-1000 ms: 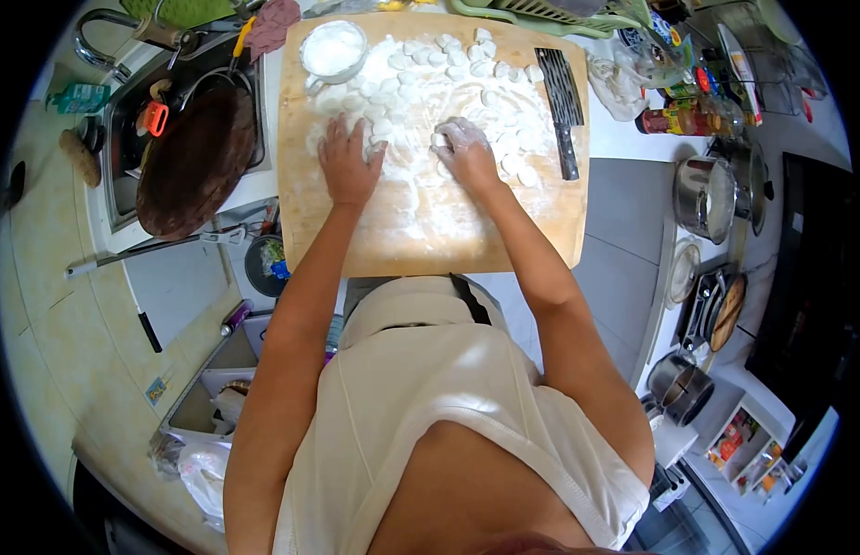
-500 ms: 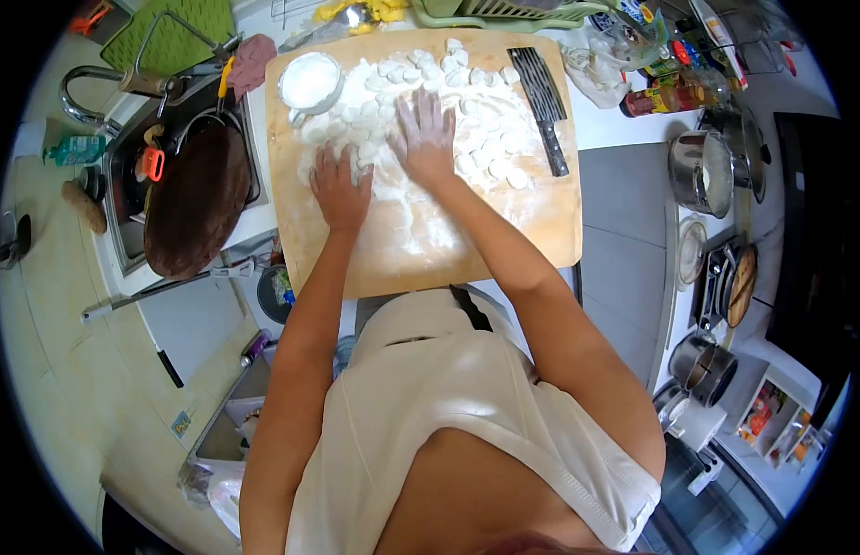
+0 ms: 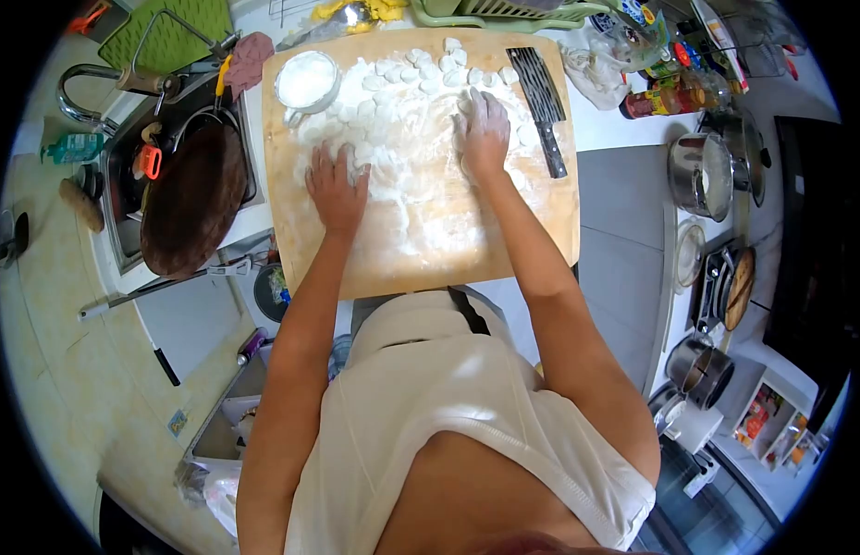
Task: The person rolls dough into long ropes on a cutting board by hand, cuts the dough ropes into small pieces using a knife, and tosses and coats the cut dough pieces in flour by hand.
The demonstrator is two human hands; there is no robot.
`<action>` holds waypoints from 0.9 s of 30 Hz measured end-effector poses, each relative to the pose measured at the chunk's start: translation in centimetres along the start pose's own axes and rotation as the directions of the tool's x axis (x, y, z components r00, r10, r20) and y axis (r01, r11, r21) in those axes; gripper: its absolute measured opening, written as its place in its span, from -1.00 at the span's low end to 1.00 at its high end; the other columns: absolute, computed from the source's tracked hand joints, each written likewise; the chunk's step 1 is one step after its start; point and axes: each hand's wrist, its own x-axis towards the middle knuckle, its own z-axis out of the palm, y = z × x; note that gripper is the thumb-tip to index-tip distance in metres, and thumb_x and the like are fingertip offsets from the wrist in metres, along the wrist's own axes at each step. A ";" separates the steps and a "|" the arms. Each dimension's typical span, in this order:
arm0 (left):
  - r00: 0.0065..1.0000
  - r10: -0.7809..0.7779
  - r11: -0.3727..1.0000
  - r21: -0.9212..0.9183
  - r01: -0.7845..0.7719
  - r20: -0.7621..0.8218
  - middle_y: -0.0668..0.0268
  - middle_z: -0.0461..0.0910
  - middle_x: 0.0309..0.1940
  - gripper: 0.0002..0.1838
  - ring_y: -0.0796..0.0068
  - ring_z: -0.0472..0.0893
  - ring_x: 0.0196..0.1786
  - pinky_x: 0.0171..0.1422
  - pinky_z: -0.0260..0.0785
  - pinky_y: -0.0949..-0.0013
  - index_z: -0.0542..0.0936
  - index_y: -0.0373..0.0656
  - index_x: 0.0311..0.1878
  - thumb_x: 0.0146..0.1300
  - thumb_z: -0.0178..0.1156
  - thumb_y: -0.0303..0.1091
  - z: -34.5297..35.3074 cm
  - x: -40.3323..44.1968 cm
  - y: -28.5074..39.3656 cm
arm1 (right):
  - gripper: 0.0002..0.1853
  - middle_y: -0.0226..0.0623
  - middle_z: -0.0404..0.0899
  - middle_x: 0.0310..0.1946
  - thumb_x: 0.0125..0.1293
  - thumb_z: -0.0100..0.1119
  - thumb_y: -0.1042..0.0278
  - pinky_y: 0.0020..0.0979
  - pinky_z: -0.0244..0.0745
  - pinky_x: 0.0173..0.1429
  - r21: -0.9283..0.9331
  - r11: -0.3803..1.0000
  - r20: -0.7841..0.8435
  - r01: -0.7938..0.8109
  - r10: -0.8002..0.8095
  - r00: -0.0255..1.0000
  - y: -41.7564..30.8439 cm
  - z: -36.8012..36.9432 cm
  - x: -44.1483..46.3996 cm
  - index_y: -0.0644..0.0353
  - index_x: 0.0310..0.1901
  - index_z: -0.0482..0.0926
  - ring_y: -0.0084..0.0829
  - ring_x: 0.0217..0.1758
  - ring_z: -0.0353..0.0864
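Note:
My left hand (image 3: 336, 190) lies on the floured wooden board (image 3: 402, 264), fingers spread, by small white dough pieces at the left. Farther right, my right hand (image 3: 486, 134) rests over dough pieces with its fingers stretched forward, dusted with flour; what lies under the palm is hidden. Several flattened dough pieces (image 3: 421, 65) are scattered along the back of the board among loose flour. A white cup of flour (image 3: 306, 81) stands at the board's back left corner. Near the right edge lies a cleaver (image 3: 536, 88) with a dark handle, beyond my right hand.
To the left is a sink (image 3: 125, 227) with a large brown oval lid-like object (image 3: 194, 203) across it. Sauce bottles (image 3: 666, 102) and a plastic bag (image 3: 596, 74) sit at the back right. A steel pot (image 3: 694, 171) stands on the right-hand counter.
My right hand has moved right across the board, from the middle to the dough pieces near the cleaver. My left hand stays almost in place.

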 end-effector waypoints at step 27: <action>0.999 0.021 0.999 -0.049 -0.023 -0.039 -0.04 0.44 0.34 -0.58 -0.05 0.40 0.40 0.50 0.17 0.00 0.54 -0.26 0.24 0.38 0.16 -0.28 -0.8 0.0 -6.8 | -0.37 -0.14 0.09 0.59 0.48 0.04 0.04 -0.04 -0.12 0.66 0.100 0.927 0.464 0.362 -0.365 0.807 -5.3 1.1 -7.0 0.06 0.50 0.26 -0.13 0.65 0.03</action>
